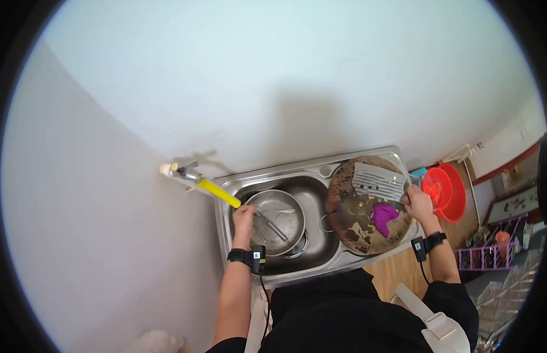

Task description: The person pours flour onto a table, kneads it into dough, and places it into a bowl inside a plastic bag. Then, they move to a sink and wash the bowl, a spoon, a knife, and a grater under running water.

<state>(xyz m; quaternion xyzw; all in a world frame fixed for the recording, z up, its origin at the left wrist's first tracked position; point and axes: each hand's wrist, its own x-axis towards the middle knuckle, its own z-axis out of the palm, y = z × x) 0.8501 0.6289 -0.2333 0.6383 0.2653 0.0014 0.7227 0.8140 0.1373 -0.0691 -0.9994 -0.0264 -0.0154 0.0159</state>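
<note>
My right hand (419, 203) is wrapped round the handle of a slotted metal spatula (377, 181). Its blade is over a round, worn, stained board (353, 229) on the right side of the sink unit. Below the blade, a crumpled purple cloth (383, 219) lies on the board. My left hand (244, 216) is closed at the left rim of a round metal basin (294, 238), just below the end of a yellow hose (220, 192). What its fingers hold is hidden. Several metal utensils (276, 226) lie in the basin.
The basin sits in a steel sink (317, 194) against the wall. A metal tap (188, 172) carries the yellow hose. Red plastic basins (456, 191) stand beyond the sink's right end. Further right is a purple rack (479, 257).
</note>
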